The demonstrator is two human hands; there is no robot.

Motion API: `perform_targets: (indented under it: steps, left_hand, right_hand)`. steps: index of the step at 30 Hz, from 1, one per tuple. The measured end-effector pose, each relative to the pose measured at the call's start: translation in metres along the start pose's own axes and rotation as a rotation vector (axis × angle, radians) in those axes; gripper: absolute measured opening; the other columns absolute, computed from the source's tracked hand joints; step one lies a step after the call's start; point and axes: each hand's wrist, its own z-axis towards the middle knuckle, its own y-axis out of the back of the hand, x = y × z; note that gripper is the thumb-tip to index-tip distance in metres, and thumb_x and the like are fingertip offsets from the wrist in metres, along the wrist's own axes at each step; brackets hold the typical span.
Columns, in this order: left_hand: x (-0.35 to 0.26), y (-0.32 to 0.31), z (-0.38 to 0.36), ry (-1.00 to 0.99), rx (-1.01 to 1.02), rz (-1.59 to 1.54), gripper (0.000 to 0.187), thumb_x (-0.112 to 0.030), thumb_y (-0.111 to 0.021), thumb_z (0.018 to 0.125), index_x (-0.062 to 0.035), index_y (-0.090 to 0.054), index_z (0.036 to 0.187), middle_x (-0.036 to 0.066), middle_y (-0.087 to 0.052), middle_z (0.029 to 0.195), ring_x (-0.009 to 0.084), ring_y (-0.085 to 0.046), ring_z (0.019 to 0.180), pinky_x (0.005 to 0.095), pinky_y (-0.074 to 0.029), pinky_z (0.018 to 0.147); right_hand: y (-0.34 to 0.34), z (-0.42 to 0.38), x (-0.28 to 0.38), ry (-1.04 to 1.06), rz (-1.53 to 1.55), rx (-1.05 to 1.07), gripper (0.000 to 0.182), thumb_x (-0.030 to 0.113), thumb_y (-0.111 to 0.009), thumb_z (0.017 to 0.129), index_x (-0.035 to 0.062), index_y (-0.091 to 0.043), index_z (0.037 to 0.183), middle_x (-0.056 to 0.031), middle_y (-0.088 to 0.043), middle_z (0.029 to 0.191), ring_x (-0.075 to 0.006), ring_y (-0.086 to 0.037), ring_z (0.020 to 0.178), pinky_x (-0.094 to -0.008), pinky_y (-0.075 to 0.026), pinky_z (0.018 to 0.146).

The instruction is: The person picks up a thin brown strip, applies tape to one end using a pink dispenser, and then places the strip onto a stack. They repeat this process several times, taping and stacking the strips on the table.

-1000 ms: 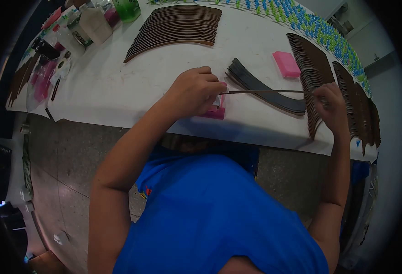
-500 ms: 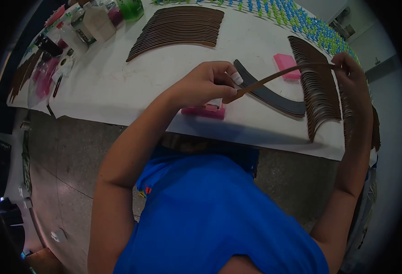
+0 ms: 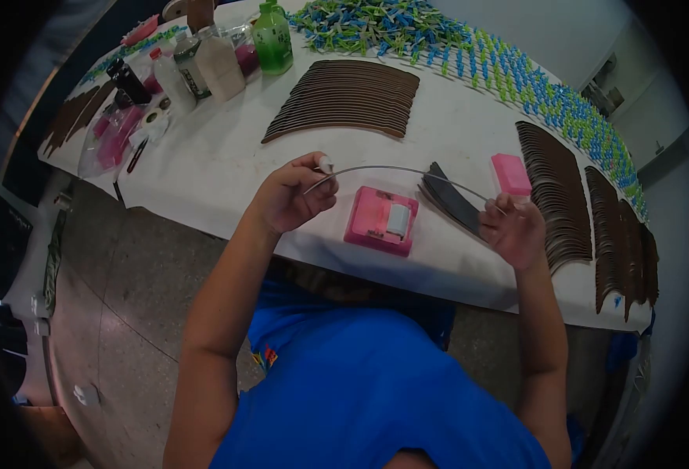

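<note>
Between my hands a thin, curved strip [image 3: 395, 166] is held up over the table, bowed upward and seen nearly edge-on. My left hand [image 3: 294, 195] pinches one end, with something white over a fingertip. The other end is pinched by my right hand [image 3: 516, 230], beside a small stack of dark grey curved strips [image 3: 458, 205] lying on the table. Below the arch of the held strip sits a pink block [image 3: 364, 223] with a white pad [image 3: 398, 220] set in its top.
Brown curved strips lie in a fan [image 3: 344, 98] at the back and in rows [image 3: 556, 191] at right, near another pink block [image 3: 510, 173]. Blue and green clips [image 3: 407, 31] cover the far edge. Bottles, one a green bottle [image 3: 272, 39], crowd the back left.
My right hand has come in from the far right and lower, and my left hand has shifted left and down. The strip has turned from its flat face to its edge. The camera view has shifted.
</note>
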Motion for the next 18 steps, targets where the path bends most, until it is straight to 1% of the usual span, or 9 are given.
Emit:
perform_targets:
  steps: [1, 3, 7, 9, 12, 14, 15, 17, 18]
  left_hand:
    - [-0.002, 0.007, -0.005, -0.022, -0.031, -0.035, 0.013, -0.005, -0.062, 0.092, -0.0088, -0.066, 0.103, 0.005, -0.064, 0.082, 0.0175, -0.05, 0.079, 0.0314, -0.041, 0.07]
    - [-0.005, 0.018, -0.013, -0.036, -0.046, -0.062, 0.013, -0.006, -0.062, 0.092, -0.0091, -0.066, 0.103, 0.005, -0.064, 0.082, 0.0175, -0.049, 0.08, 0.0314, -0.04, 0.071]
    - [-0.009, 0.031, -0.026, -0.115, -0.099, -0.129, 0.014, -0.007, -0.061, 0.091, -0.0088, -0.067, 0.104, 0.004, -0.062, 0.082, 0.0174, -0.047, 0.078, 0.0315, -0.04, 0.07]
    - [-0.008, 0.036, -0.027, -0.136, -0.1, -0.147, 0.015, -0.007, -0.061, 0.09, -0.0086, -0.067, 0.104, 0.004, -0.061, 0.082, 0.0174, -0.046, 0.078, 0.0317, -0.041, 0.07]
    - [-0.008, 0.042, -0.028, -0.207, -0.135, -0.245, 0.014, -0.006, -0.059, 0.091, -0.0055, -0.067, 0.103, 0.008, -0.064, 0.083, 0.0183, -0.047, 0.076, 0.0329, -0.04, 0.068]
    - [-0.004, 0.046, -0.024, -0.305, -0.192, -0.409, 0.013, -0.008, -0.057, 0.094, -0.0028, -0.065, 0.102, 0.009, -0.066, 0.087, 0.0195, -0.051, 0.078, 0.0332, -0.043, 0.071]
    - [-0.003, 0.047, -0.02, -0.325, -0.2, -0.408, 0.013, -0.008, -0.057, 0.094, -0.0028, -0.065, 0.102, 0.009, -0.066, 0.087, 0.0195, -0.051, 0.078, 0.0332, -0.043, 0.071]
    - [-0.001, 0.053, -0.009, -0.428, -0.434, -0.57, 0.016, -0.009, -0.054, 0.098, 0.0004, -0.064, 0.104, 0.012, -0.069, 0.093, 0.0212, -0.055, 0.081, 0.0337, -0.046, 0.074]
    - [0.002, 0.066, -0.007, -0.429, -0.36, -0.646, 0.02, -0.004, -0.049, 0.099, 0.0026, -0.062, 0.113, 0.015, -0.072, 0.101, 0.0238, -0.063, 0.086, 0.0364, -0.054, 0.08]
  right_hand:
    - [-0.006, 0.007, -0.009, 0.017, -0.002, 0.002, 0.019, 0.016, -0.065, 0.092, 0.0037, -0.063, 0.107, -0.0089, -0.06, 0.102, -0.0185, -0.054, 0.087, -0.0321, -0.047, 0.08]
    - [-0.013, 0.02, -0.025, 0.111, 0.069, 0.011, 0.023, 0.01, -0.062, 0.094, 0.0034, -0.066, 0.116, -0.0117, -0.066, 0.116, -0.0208, -0.058, 0.099, -0.036, -0.049, 0.089]
    - [-0.016, 0.057, -0.048, 0.268, -0.008, 0.033, 0.025, 0.0, -0.062, 0.097, 0.0041, -0.067, 0.122, -0.011, -0.069, 0.118, -0.0195, -0.063, 0.1, -0.0349, -0.053, 0.089]
    - [-0.021, 0.075, -0.053, 0.33, -0.156, -0.2, 0.025, -0.004, -0.068, 0.098, 0.0056, -0.068, 0.121, -0.0062, -0.071, 0.108, -0.015, -0.066, 0.092, -0.0316, -0.056, 0.082]
    - [-0.024, 0.096, -0.061, 0.371, -0.25, -0.3, 0.021, 0.0, -0.073, 0.099, 0.006, -0.068, 0.118, -0.0036, -0.072, 0.101, -0.0119, -0.067, 0.086, -0.0285, -0.057, 0.076]
    - [-0.02, 0.107, -0.063, 0.363, -0.27, -0.307, 0.019, 0.002, -0.074, 0.099, 0.0057, -0.068, 0.117, -0.0034, -0.071, 0.1, -0.0117, -0.067, 0.087, -0.0286, -0.056, 0.076]
    - [-0.02, 0.112, -0.063, 0.361, -0.288, -0.324, 0.018, 0.004, -0.075, 0.099, 0.0054, -0.068, 0.116, -0.0032, -0.071, 0.1, -0.0115, -0.067, 0.087, -0.0286, -0.056, 0.077]
    - [-0.029, 0.119, -0.063, 0.363, -0.341, -0.314, 0.017, 0.005, -0.075, 0.099, 0.0053, -0.068, 0.115, -0.0027, -0.071, 0.099, -0.0112, -0.066, 0.087, -0.0283, -0.055, 0.077]
    - [-0.034, 0.122, -0.062, 0.379, -0.391, -0.321, 0.017, 0.007, -0.075, 0.1, 0.0053, -0.067, 0.115, -0.0022, -0.07, 0.097, -0.0109, -0.066, 0.087, -0.028, -0.055, 0.077]
